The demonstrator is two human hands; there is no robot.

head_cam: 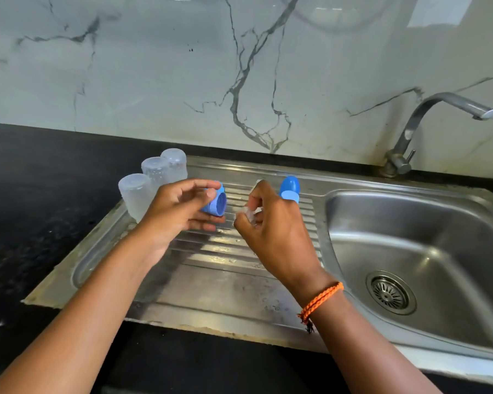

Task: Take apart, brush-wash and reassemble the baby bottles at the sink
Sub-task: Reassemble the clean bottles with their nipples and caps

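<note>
We see two bare hands held above the ribbed draining board [225, 268] of a steel sink. The left hand [177, 209] grasps a blue screw ring [215, 204] between the thumb and the curled fingers; the ring is tilted, and its open inside faces toward the right hand. The right hand [271, 226] pinches a small clear soft piece [249, 214], which looks like a teat, but it is partly hidden by the fingers and we cannot tell its shape fully. The two hands are near each other and do not touch.

Behind the left hand, three clear bottle bodies [154, 172] stand upside down in a row at the far left corner of the draining board, just beside one another. Behind the right hand a blue cap [290, 186] stands upright on a lighter blue ring, partly covered by the hand.

The sink basin [410, 237] lies to the right, with a round drain strainer [391, 292] in its bottom. The tap [427, 115] rises at the far right edge, and its spout points to the right. The tabletop [34, 209] around the sink is black stone. The right wrist carries an orange braided band [322, 298]. A marble-pattern wall [182, 66] stands behind.
</note>
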